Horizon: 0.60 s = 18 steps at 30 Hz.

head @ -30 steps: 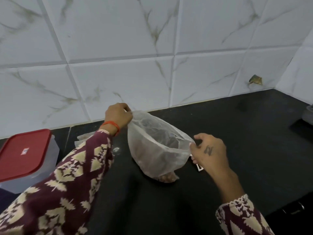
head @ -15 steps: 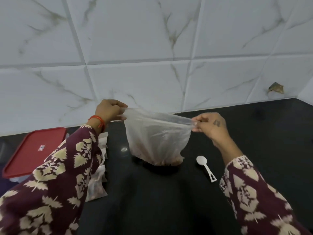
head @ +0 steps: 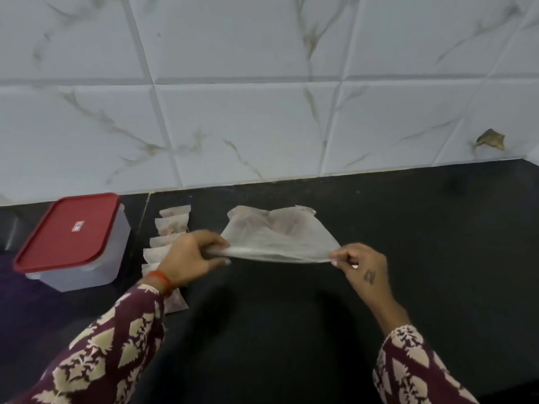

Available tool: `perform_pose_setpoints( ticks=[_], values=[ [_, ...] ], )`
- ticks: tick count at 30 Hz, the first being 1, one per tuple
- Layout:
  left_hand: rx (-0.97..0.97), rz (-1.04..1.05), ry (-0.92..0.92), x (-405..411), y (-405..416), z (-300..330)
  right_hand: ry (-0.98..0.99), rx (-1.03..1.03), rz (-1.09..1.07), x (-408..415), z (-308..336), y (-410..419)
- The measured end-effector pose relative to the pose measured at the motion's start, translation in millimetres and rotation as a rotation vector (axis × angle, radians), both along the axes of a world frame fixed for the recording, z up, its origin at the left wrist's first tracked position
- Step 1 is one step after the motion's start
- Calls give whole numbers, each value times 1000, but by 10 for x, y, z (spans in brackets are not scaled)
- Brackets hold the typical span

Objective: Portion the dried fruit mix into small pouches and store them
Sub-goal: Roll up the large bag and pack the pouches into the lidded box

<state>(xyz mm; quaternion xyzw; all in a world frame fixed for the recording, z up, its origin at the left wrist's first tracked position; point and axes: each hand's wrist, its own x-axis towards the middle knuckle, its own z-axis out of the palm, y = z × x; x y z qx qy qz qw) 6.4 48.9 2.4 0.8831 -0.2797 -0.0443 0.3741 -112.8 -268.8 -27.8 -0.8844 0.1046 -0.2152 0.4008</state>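
Note:
A large translucent plastic bag [head: 277,234] with brownish dried fruit mix inside lies tipped away from me on the black counter [head: 423,228]. My left hand [head: 189,258] grips the left end of its mouth. My right hand [head: 360,265] pinches the right end, and the mouth is stretched flat between them. A row of several small filled pouches [head: 172,225] lies to the left, partly hidden behind my left hand and sleeve.
A clear storage box with a red lid [head: 70,237] stands at the far left of the counter. A white marble-tiled wall [head: 262,97] rises right behind the counter. A small brownish scrap [head: 491,139] sticks to the wall at the right.
Both hands have lowered and pulled the bag's mouth toward me, so the bag now lies flat instead of standing. The white spoon is now hidden.

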Motion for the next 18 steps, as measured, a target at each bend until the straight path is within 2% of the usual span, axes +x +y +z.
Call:
perform_pose_setpoints(
  ticks=[3, 5, 7, 9, 12, 14, 16, 18],
  values=[
    [241, -119, -216, -155, 29, -277, 84, -69, 2, -137, -148, 38],
    [286, -125, -227, -208, 56, -399, 199, -132, 42, -176, -200, 6],
    [330, -119, -147, -214, 85, -474, 318, -161, 105, -184, -212, -36],
    [363, -109, 0, -166, 100, -484, 420, -103, 136, -181, -198, -50],
    [351, -80, 247, -76, 84, -461, 509, 54, 69, -154, -213, -23],
    [392, -61, 298, -36, 24, -479, 530, 45, -2, -122, -262, 30],
    [455, -22, 290, -31, -67, -518, 546, -123, -90, -109, -297, 132],
    [506, 24, 260, -34, -160, -571, 425, -412, -215, -115, -308, 244]
  ],
)
